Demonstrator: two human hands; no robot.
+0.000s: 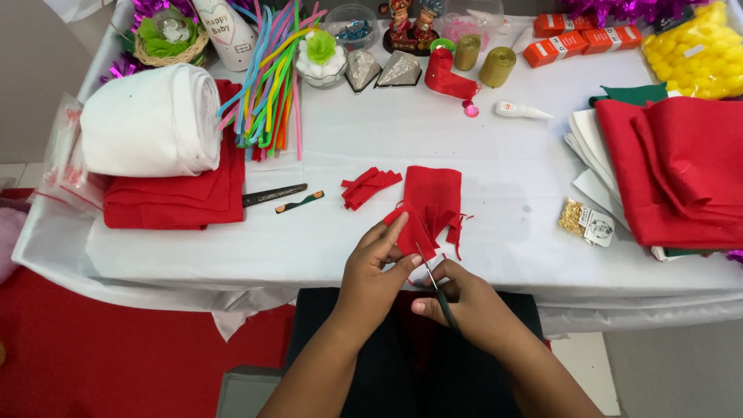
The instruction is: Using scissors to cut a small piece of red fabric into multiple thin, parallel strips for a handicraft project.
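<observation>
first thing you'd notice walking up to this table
At the near edge, the left hand pinches a piece of red felt already slit into strips, while the right hand works scissors into it. A fat white fabric roll sits on folded red cloth at the far left, beside a bright fan of coloured pipe cleaners. A heap of red felt sheets fills the right side.

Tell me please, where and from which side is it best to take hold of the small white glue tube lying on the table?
Grip the white glue tube across its wider body, near the right end, coming from above. It lies flat on the white tablecloth with its narrow capped tip pointing left toward a pink cap, so the tip offers little hold. The space around it is open, so fingers can probably close on both long sides.
</observation>
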